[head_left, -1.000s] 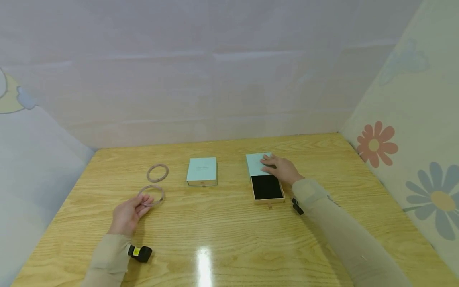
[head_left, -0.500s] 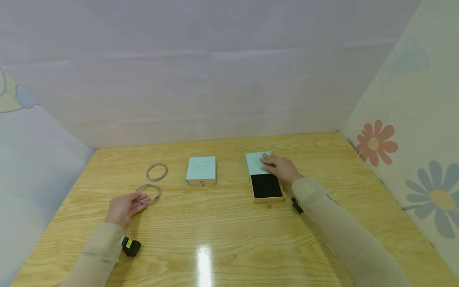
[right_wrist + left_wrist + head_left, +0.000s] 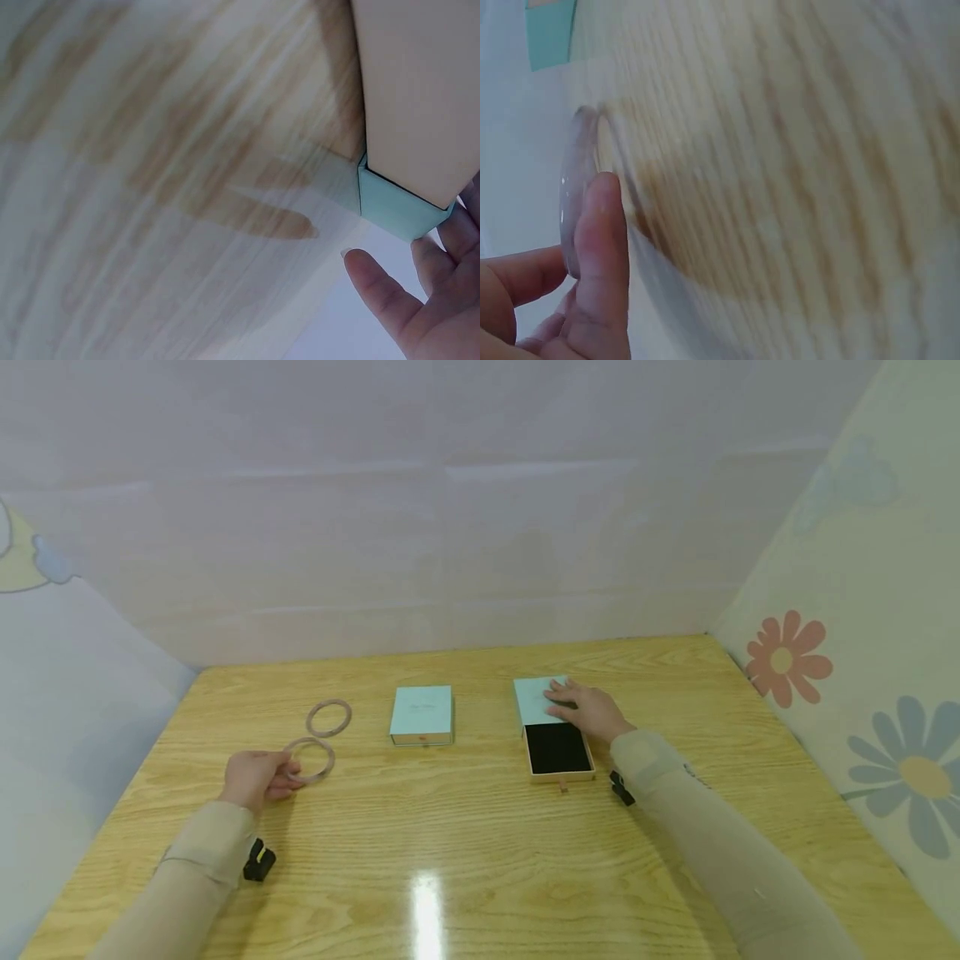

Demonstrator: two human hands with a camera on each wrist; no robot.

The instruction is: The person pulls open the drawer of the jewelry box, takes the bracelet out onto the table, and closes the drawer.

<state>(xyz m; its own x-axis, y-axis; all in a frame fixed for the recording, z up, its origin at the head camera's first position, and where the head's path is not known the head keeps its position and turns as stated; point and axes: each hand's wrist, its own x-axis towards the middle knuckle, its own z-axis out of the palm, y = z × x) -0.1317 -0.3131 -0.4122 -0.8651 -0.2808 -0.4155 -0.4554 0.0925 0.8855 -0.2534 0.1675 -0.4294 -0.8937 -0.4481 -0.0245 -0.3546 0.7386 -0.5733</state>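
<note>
A pale mauve bangle (image 3: pixel 330 762) is pinched between the thumb and fingers of my left hand (image 3: pixel 258 777). In the left wrist view the bangle (image 3: pixel 576 180) is seen nearly edge-on, raised off the table. A second, similar bangle (image 3: pixel 329 717) lies just beyond it. My right hand (image 3: pixel 592 712) rests with extended fingers on the mint-green sleeve of a drawer box (image 3: pixel 529 702). Its drawer, lined in black (image 3: pixel 558 748), is pulled out toward me and holds nothing visible. In the right wrist view the thumb (image 3: pixel 379 292) stands apart from the box (image 3: pixel 397 206).
Between the hands sits another mint-green box (image 3: pixel 422 712), its drawer pushed in. The wooden table (image 3: pixel 480 827) ends at a pale cloth backdrop (image 3: pixel 450 527). At the right stands a flower-printed side cloth (image 3: pixel 847 610). Both wrists carry small black cameras.
My left hand has shifted slightly left and away from me with the bangle, and the wrist has turned. The right hand and its box have stayed in place.
</note>
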